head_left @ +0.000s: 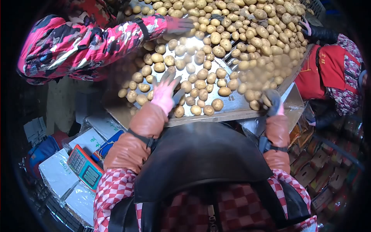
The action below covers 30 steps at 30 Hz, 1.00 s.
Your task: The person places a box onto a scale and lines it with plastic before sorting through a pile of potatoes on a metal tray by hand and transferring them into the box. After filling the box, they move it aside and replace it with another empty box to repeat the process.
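Note:
Many potatoes lie spread and heaped on a metal sorting table. My left hand, in a pink glove with grey fingers, reaches over the table's near left part. Its fingers are spread among the loose potatoes, and nothing is gripped in them. At the near right corner, my right hand wears a similar glove. Its fingers curl around a potato, which shows on the hand's left side. More potatoes lie just beyond that hand, blurred by a hazy patch in the view.
A co-worker's gloved hand rests by the potatoes at upper left. Another person in a red apron stands at the right, one hand at the heap. White boxes and a scale with keypad are at lower left; cartons lie lower right.

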### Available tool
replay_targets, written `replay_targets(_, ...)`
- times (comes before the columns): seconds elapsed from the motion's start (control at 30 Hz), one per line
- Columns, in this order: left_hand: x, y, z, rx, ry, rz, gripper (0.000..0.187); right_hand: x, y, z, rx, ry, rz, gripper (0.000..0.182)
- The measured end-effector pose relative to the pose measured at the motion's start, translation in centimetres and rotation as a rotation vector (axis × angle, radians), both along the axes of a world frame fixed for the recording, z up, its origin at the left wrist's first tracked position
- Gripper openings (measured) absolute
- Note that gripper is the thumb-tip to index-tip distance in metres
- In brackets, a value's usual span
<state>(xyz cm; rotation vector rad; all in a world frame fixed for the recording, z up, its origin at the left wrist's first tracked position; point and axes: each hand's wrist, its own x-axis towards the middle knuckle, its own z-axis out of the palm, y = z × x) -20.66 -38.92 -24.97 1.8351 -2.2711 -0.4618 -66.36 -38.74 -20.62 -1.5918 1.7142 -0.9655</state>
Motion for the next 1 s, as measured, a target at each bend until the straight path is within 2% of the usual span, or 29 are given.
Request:
replay_targets(0.03,-0.4,-1.2,-0.3,-0.02,0.075,-0.023,0.048,-3.3,1.1,-1.7,0.517,-0.652,-0.438,0.039)
replay_targets(0.1,-1.1,-3.7,-0.4,-0.093,0.204,-0.004,0.04,-14.0,3.3,-10.1,0.337,0.173,-0.366,0.043)
replay_targets(0.13,-1.5,-5.0,-1.0,-0.187,0.21,0.014,0.036,-13.0,2.6,-9.2,0.335,0.243,-0.406,0.042)
replay_targets(0.17,-1.5,-6.2,-1.4,-0.09,0.175,0.038,0.045,-11.6,1.8,-8.7,0.311,-0.139,-0.43,0.042)
replay_targets(0.2,-2.3,-7.1,-0.6,-0.085,0.088,0.082,0.052,-4.1,0.0,-4.4,0.282,-0.523,-0.445,0.042)
replay_targets(0.23,-2.9,-7.9,0.1,-0.081,-0.001,0.126,0.059,1.9,-1.6,-2.4,0.266,-0.047,-0.384,0.042)
replay_targets(0.27,-2.4,-8.7,-1.1,0.12,-0.088,0.133,0.069,2.8,-4.4,-4.5,0.427,-0.391,-0.298,0.046)
replay_targets(0.3,-2.2,-8.2,-0.7,0.12,-0.091,0.139,0.069,3.9,-7.0,-8.0,0.081,0.161,0.066,0.048)
replay_targets(0.37,-1.9,-6.7,0.4,0.175,-0.183,0.071,0.068,10.0,-11.4,-5.3,-0.126,0.579,0.424,0.051)
replay_targets(0.43,0.0,-3.6,-1.5,0.075,-0.158,0.065,0.064,14.7,-15.2,-3.0,0.0,0.632,0.331,0.054)
replay_targets(0.5,1.6,-0.8,-1.4,0.093,-0.092,0.13,0.065,16.8,-17.9,-4.2,0.086,0.699,0.347,0.058)
replay_targets(0.57,2.7,1.7,-0.3,0.144,-0.128,0.187,0.067,17.3,-20.4,-8.4,0.094,0.819,0.411,0.062)
replay_targets(0.63,2.9,3.5,0.3,0.237,-0.066,0.289,0.066,18.0,-19.7,-8.0,0.069,0.791,0.345,0.06)
replay_targets(0.7,1.9,4.2,0.8,0.287,-0.032,0.376,0.066,18.9,-18.2,-5.5,0.177,0.775,0.393,0.059)
replay_targets(0.77,0.2,4.0,2.0,0.313,-0.191,0.168,0.07,19.4,-15.7,-5.4,0.089,0.696,0.442,0.064)
replay_targets(0.8,0.7,4.2,0.4,0.226,-0.202,-0.085,0.075,20.5,-15.0,-3.9,0.252,0.637,0.499,0.063)
replay_targets(0.83,1.2,4.4,0.7,0.229,-0.19,-0.075,0.075,21.3,-14.2,-2.4,0.42,0.58,0.548,0.062)
replay_targets(0.9,2.7,3.8,1.3,0.294,-0.099,-0.112,0.077,19.9,-12.0,-6.3,0.457,-0.327,0.519,0.048)
replay_targets(0.93,4.1,4.0,-0.8,0.24,-0.222,-0.066,0.066,19.6,-12.4,-4.5,0.743,-0.611,0.686,0.046)
replay_targets(0.97,4.4,4.1,-1.3,0.233,-0.109,0.21,0.055,18.6,-11.2,-12.1,0.744,-1.354,0.637,0.05)
replay_targets(1.0,4.4,4.7,-1.6,0.173,-0.119,0.314,0.05,18.5,-9.6,-9.1,0.86,-1.587,0.428,0.052)
